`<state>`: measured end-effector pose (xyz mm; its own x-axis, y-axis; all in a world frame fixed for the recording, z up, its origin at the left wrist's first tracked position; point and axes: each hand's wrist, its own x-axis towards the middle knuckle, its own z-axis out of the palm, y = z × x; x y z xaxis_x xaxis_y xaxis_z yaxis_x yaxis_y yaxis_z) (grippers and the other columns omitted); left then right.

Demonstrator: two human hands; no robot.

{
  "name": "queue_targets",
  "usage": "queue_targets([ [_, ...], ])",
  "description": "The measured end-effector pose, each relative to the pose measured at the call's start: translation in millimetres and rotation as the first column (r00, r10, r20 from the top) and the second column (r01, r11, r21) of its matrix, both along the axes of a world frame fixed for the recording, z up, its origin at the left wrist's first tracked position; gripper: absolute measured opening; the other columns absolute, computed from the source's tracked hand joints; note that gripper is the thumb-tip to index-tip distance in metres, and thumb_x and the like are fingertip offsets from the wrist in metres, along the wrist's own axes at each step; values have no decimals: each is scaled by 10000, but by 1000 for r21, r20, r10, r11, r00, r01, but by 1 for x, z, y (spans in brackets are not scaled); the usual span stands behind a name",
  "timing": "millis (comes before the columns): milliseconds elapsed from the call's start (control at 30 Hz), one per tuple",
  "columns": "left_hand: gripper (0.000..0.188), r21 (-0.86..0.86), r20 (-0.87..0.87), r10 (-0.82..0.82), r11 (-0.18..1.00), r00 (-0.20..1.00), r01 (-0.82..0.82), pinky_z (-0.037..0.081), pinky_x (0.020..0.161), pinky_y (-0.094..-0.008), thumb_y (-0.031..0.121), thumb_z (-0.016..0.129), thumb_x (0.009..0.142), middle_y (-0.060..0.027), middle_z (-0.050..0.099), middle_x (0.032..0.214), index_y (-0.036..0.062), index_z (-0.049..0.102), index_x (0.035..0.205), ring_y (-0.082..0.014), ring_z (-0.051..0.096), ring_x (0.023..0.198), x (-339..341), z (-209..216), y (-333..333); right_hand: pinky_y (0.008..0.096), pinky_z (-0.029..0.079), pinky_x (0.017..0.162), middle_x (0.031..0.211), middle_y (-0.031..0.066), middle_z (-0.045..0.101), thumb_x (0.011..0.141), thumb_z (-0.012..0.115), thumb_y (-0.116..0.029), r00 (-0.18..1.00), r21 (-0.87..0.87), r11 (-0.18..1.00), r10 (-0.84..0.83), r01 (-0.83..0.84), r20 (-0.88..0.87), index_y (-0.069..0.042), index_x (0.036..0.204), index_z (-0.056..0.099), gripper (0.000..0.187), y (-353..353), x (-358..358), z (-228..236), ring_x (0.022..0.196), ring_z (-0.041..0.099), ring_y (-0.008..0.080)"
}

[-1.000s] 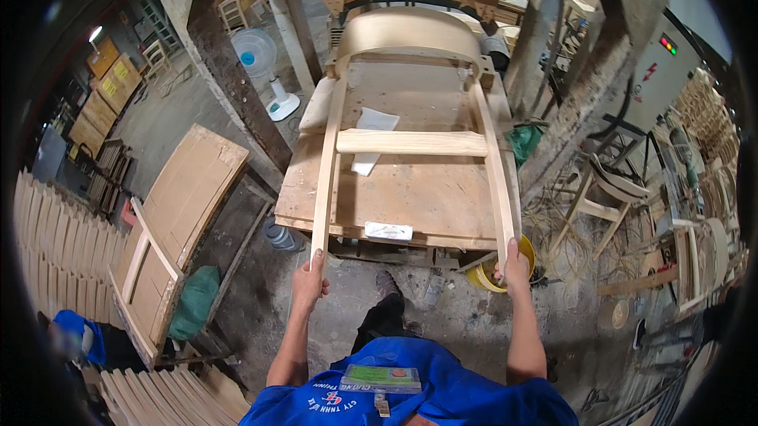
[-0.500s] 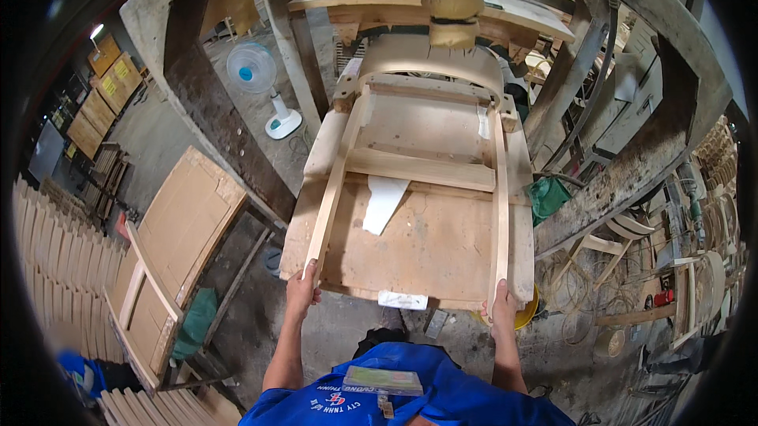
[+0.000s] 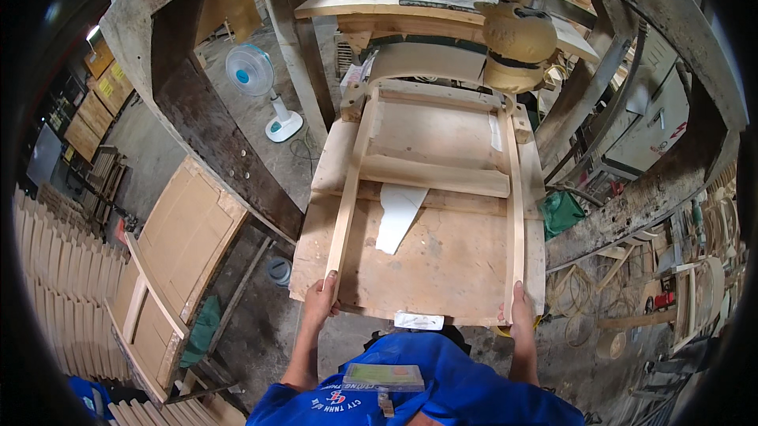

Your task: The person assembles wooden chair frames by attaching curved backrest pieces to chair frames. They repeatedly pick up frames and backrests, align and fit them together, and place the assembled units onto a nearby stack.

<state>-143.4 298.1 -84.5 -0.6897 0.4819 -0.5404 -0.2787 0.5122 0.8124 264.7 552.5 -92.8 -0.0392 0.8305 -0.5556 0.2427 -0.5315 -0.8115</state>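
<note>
A pale wooden chair frame (image 3: 435, 176) lies on a large worn board (image 3: 450, 268). It has two long side rails, a middle crossbar and a curved back rail at the far end. My left hand (image 3: 319, 300) is closed round the near end of the left rail. Round the near end of the right rail my right hand (image 3: 519, 309) is closed, thumb on top. Between the rails a torn piece of white paper (image 3: 399, 219) rests on the board. Wooden blocks (image 3: 521, 124) sit beside the frame's far corners. A white label or packet (image 3: 418, 321) is at the board's near edge.
Heavy metal beams (image 3: 229, 142) flank the board on both sides. A tan rounded object (image 3: 519, 41) hangs over its far right. Left stand a fan (image 3: 251, 71) and a side table (image 3: 185, 228) with wooden parts. Green cloth (image 3: 562, 213) lies at the right.
The view has shifted, so the board and frame appear slightly lower and farther right. The tan rounded object appears farther right and lower. Both hands keep their grip on the rails.
</note>
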Motion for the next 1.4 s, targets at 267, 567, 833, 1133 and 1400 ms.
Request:
queue_targets([
  [267, 644, -30, -31, 17, 999, 999, -18, 447, 407, -289, 640, 567, 996, -66, 592, 569, 9, 695, 979, -153, 579, 432, 1, -1, 1, 322, 441, 373, 712, 108, 602, 1050, 446, -649, 999, 6, 1000, 13, -14, 33, -19, 1218, 601, 670, 0, 2, -4, 459, 583, 191],
  [567, 650, -52, -15, 5, 999, 1000, -5, 450, 414, -283, 649, 560, 997, -65, 593, 583, 12, 691, 987, -147, 579, 439, 1, 0, 2, 308, 433, 388, 727, 101, 608, 1051, 446, -649, 998, 44, 999, 29, -31, 53, -16, 1223, 606, 674, -2, -1, -2, 468, 580, 179],
  [833, 649, -50, -12, 10, 999, 1000, -10, 471, 426, -285, 654, 558, 994, -60, 596, 600, 18, 684, 997, -146, 582, 454, 2, 0, 3, 311, 463, 435, 715, 103, 595, 1069, 442, -615, 998, 44, 999, -4, 1, 60, -7, 1208, 615, 647, -1, -2, -4, 468, 553, 182],
  [1133, 626, -30, -12, 21, 999, 1000, -21, 451, 415, -277, 643, 564, 997, -51, 579, 587, 28, 680, 975, -141, 572, 445, 4, 1, 4, 319, 465, 430, 713, 107, 598, 1062, 447, -631, 999, 42, 999, 16, -18, 50, 3, 1191, 613, 668, -1, -2, 1, 467, 552, 180],
  [1400, 599, -40, -20, 30, 999, 999, -31, 455, 406, -282, 624, 565, 1006, -49, 574, 586, 37, 681, 966, -138, 568, 441, 3, 3, 4, 316, 459, 424, 713, 102, 594, 1067, 440, -625, 996, 43, 999, 14, -18, 91, 4, 1174, 621, 663, -1, -5, 6, 463, 558, 183],
])
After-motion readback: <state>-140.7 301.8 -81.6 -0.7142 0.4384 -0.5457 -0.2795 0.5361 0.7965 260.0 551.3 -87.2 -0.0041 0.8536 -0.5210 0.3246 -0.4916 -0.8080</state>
